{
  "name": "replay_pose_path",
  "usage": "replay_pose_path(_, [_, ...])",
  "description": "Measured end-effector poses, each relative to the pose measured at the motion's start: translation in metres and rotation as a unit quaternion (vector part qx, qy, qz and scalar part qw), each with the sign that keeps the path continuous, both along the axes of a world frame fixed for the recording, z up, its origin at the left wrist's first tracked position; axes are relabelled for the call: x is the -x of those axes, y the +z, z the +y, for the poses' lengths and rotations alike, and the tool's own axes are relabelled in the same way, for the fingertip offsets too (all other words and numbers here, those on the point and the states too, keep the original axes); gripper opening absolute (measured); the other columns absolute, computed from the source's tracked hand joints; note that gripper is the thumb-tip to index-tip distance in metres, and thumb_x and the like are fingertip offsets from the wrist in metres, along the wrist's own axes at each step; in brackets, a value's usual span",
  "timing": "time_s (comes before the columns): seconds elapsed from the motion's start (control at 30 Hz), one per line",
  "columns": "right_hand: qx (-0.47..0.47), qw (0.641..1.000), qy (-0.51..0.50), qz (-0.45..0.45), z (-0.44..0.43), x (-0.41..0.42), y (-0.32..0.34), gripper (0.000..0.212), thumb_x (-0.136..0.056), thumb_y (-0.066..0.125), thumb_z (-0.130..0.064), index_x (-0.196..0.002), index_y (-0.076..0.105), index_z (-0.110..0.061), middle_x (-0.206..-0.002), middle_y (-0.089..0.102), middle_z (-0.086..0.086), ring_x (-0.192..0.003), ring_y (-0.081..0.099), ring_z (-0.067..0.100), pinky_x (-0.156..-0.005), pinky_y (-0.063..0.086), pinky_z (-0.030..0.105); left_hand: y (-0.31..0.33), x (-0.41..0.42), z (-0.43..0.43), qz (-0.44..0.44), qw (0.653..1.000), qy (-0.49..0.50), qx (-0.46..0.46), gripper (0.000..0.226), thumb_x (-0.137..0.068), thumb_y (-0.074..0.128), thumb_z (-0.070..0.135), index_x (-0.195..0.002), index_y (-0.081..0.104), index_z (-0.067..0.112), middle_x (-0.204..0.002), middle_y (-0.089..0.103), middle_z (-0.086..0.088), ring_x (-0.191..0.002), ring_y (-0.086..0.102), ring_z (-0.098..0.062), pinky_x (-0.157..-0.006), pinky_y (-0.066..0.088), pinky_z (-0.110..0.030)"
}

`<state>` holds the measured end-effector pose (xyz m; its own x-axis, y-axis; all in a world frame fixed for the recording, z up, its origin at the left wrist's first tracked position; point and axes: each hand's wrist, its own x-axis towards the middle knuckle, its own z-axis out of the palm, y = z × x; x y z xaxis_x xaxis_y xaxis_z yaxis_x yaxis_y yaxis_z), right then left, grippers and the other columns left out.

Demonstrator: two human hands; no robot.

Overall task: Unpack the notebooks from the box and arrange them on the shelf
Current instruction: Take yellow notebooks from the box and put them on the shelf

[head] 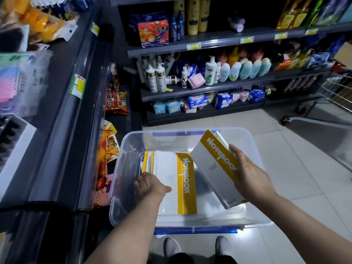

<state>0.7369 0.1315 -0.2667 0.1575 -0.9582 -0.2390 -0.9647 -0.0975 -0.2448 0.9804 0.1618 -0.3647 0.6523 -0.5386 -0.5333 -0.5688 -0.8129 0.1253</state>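
The person stands over a clear plastic box [133, 138] set on the tiled floor [285, 159] of a shop aisle, shoes [171, 246] just behind it. The hands are apart, each busy with its own lot. The right hand [251, 174] grips the held notebooks [215, 166], a small bundle of white covers with a yellow band, by their long right edge; the bundle is tilted and lifted above the right half of the box. The left hand [150, 184] is down in the box at the left edge of the notebooks in the box [182, 180], thumb on the top white cover and fingers dipping beside the stack. I cannot tell whether it has closed on them.

These look like thin softcover pads: light singly, a fair weight in a bundle, and floppy if taken by one corner. The covers seem smooth, so a loose stack will likely fan and slide, as the tilted bundle's far end already hints. Best taken across a long edge or the spine, thumb on top and fingers underneath, squeezing the whole thickness.

A shelf with a clear front rail [76, 103] runs along the left, a toiletries shelf [209, 88] faces ahead, and a wire trolley [335, 92] stands at the right.
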Motion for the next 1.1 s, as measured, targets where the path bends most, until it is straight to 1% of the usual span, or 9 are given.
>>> replay_pose_path(0.13, [0.01,1.0,0.013,0.002,-0.003,-0.003,0.003,0.076,-0.092,0.047,-0.015,-0.149,0.001,-0.035,-0.148,0.04,-0.002,-0.11,0.058,0.025,-0.077,0.049,0.034,0.004,0.002,0.001,0.072,0.994,0.037,0.07,0.077,-0.073,0.085,0.025,-0.129,0.037,0.002,-0.127,0.058,-0.014,-0.113,0.061,-0.033,-0.079,0.053,-0.034])
replay_pose_path(0.3, [0.019,0.998,0.049,-0.026,-0.01,-0.001,0.009,0.077,-0.093,0.048,-0.014,-0.149,0.001,-0.036,-0.15,0.036,-0.002,-0.11,0.058,0.026,-0.078,0.053,0.036,0.02,0.002,0.016,0.094,0.985,0.018,0.144,0.064,-0.086,0.069,0.015,-0.136,0.03,0.01,-0.129,0.06,-0.011,-0.112,0.061,-0.031,-0.083,0.055,-0.038])
replay_pose_path(0.43, [0.025,0.993,0.099,-0.067,-0.019,-0.003,0.017,0.084,-0.087,0.052,-0.008,-0.149,0.003,-0.036,-0.149,0.036,-0.001,-0.112,0.056,0.026,-0.081,0.053,0.039,0.057,-0.004,0.03,-0.001,0.981,0.018,0.192,0.052,-0.09,0.062,0.019,-0.133,0.032,0.018,-0.124,0.062,-0.008,-0.108,0.061,-0.034,-0.073,0.047,-0.038])
replay_pose_path(0.53, [0.046,0.985,0.139,-0.097,-0.03,-0.001,0.026,0.084,-0.086,0.051,-0.005,-0.15,0.006,-0.035,-0.148,0.038,0.0,-0.114,0.055,0.028,-0.081,0.05,0.039,0.094,-0.002,0.046,-0.076,0.967,0.062,0.235,0.06,-0.091,0.06,0.021,-0.14,0.026,0.023,-0.121,0.063,-0.011,-0.103,0.062,-0.037,-0.072,0.044,-0.037])
replay_pose_path(0.63, [0.07,0.972,0.181,-0.133,-0.039,0.004,0.032,0.08,-0.087,0.047,-0.003,-0.151,0.008,-0.033,-0.144,0.045,0.006,-0.114,0.055,0.032,-0.082,0.049,0.04,0.131,0.006,0.063,-0.121,0.939,0.134,0.294,0.053,-0.092,0.061,0.017,-0.136,0.033,0.021,-0.118,0.067,-0.011,-0.104,0.063,-0.036,-0.076,0.045,-0.038])
replay_pose_path(0.77, [0.054,0.957,0.209,-0.194,-0.05,0.004,0.039,0.076,-0.09,0.049,-0.009,-0.151,0.01,-0.032,-0.14,0.049,0.009,-0.11,0.057,0.037,-0.072,0.043,0.038,0.169,0.023,0.088,-0.123,0.882,0.235,0.39,0.066,-0.09,0.062,0.011,-0.145,0.027,0.023,-0.126,0.063,-0.007,-0.112,0.059,-0.034,-0.087,0.046,-0.04])
replay_pose_path(0.83, [0.043,0.944,0.23,-0.233,-0.049,-0.003,0.046,0.076,-0.091,0.051,-0.012,-0.152,0.01,-0.032,-0.143,0.048,0.008,-0.113,0.057,0.036,-0.073,0.043,0.038,0.181,0.032,0.102,-0.124,0.861,0.26,0.418,0.074,-0.089,0.062,0.009,-0.148,0.021,0.026,-0.129,0.062,-0.004,-0.114,0.059,-0.032,-0.091,0.048,-0.042])
replay_pose_path(1.0, [0.055,0.899,0.328,-0.286,-0.026,-0.024,0.072,0.078,-0.091,0.055,-0.012,-0.153,0.011,-0.028,-0.146,0.045,0.008,-0.119,0.054,0.034,-0.082,0.046,0.039,0.206,0.061,0.151,-0.184,0.849,0.287,0.403,0.075,-0.087,0.06,0.01,-0.148,0.022,0.033,-0.129,0.061,-0.003,-0.113,0.058,-0.032,-0.089,0.05,-0.044])
replay_pose_path(1.1, [0.05,0.865,0.388,-0.316,-0.004,-0.038,0.084,0.081,-0.09,0.054,-0.009,-0.153,0.009,-0.032,-0.148,0.043,0.006,-0.118,0.055,0.034,-0.084,0.048,0.04,0.218,0.078,0.187,-0.207,0.834,0.316,0.401,0.073,-0.088,0.058,0.01,-0.147,0.022,0.035,-0.125,0.062,0.0,-0.108,0.059,-0.032,-0.079,0.048,-0.038])
